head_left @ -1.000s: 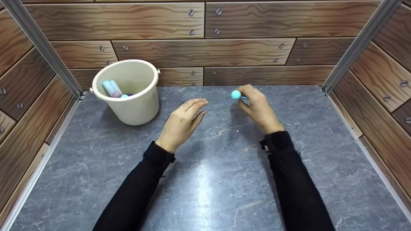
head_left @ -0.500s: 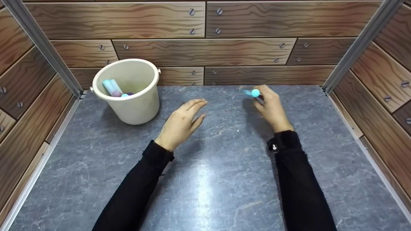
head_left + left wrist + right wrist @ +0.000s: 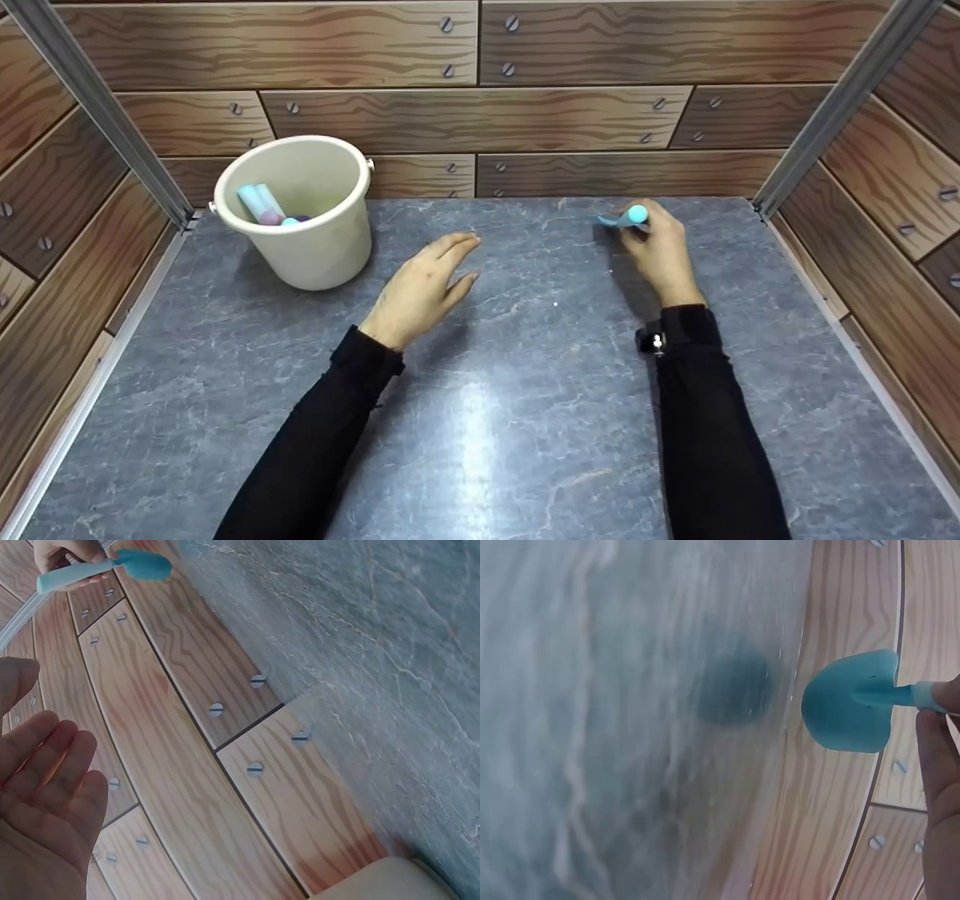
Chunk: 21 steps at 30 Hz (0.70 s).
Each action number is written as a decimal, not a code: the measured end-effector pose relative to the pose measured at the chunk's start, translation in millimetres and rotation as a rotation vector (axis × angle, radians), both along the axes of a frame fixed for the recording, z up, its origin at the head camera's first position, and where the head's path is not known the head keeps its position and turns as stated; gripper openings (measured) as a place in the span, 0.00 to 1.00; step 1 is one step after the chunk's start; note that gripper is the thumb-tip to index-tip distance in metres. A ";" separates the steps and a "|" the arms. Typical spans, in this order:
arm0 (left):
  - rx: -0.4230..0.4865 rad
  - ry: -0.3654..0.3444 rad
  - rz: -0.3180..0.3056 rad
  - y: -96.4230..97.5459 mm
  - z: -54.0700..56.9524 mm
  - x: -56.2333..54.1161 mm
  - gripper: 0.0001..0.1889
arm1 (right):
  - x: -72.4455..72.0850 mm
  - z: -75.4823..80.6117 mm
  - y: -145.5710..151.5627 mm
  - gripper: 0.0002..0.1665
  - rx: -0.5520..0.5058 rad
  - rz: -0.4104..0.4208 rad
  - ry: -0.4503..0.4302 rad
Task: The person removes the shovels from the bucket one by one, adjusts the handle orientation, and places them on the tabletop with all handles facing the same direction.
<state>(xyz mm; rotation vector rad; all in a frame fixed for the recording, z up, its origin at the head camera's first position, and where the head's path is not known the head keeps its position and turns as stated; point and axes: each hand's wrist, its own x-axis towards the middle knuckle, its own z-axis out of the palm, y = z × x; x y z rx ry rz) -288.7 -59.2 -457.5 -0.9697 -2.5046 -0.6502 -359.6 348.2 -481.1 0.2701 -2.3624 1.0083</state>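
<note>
A small turquoise toy shovel (image 3: 849, 701) hangs upright above the back right of the table, its blade pointing down. My right hand (image 3: 664, 244) grips it by the light-blue handle, whose round end faces up in the head view. In the right wrist view, thumb and fingers pinch the handle close to the blade, and the blade is just off the tabletop. My left hand (image 3: 421, 289) hovers over the middle left of the table with its fingers extended and holds nothing. The left wrist view shows its palm and the shovel far off.
A cream bucket (image 3: 319, 259) stands at the back left, near the left hand. Light-blue handles (image 3: 259, 201) with purple and turquoise ends lean inside it. Wood-patterned walls (image 3: 480, 120) enclose the grey marbled table (image 3: 480, 420). A tiny white speck (image 3: 556, 304) lies near the middle.
My right hand has carried the shovel to the right along the back of the table, and its blade now shows to the left of the handle. The left hand has stayed nearly still.
</note>
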 end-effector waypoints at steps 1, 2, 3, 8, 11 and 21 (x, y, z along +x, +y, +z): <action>-0.002 -0.007 0.001 -0.2 -0.3 -0.3 0.28 | 0.1 -0.3 2.1 0.13 -0.003 -0.012 0.000; -0.005 -0.013 0.001 -0.6 -0.4 -0.5 0.28 | 0.3 -0.3 3.8 0.13 -0.006 -0.021 -0.001; -0.009 -0.021 0.002 -0.8 -0.4 -0.6 0.29 | 0.2 -0.4 5.6 0.14 -0.009 -0.029 -0.002; -0.022 -0.032 -0.003 -2.4 -0.2 -0.8 0.29 | 1.8 0.9 11.9 0.15 -0.039 -0.053 -0.044; -0.028 -0.033 -0.007 -3.1 -0.4 -1.5 0.30 | 2.7 1.6 13.8 0.16 -0.049 -0.066 -0.079; -0.036 -0.055 0.004 -3.5 0.0 -2.4 0.30 | 3.2 3.6 15.4 0.19 -0.059 -0.097 -0.106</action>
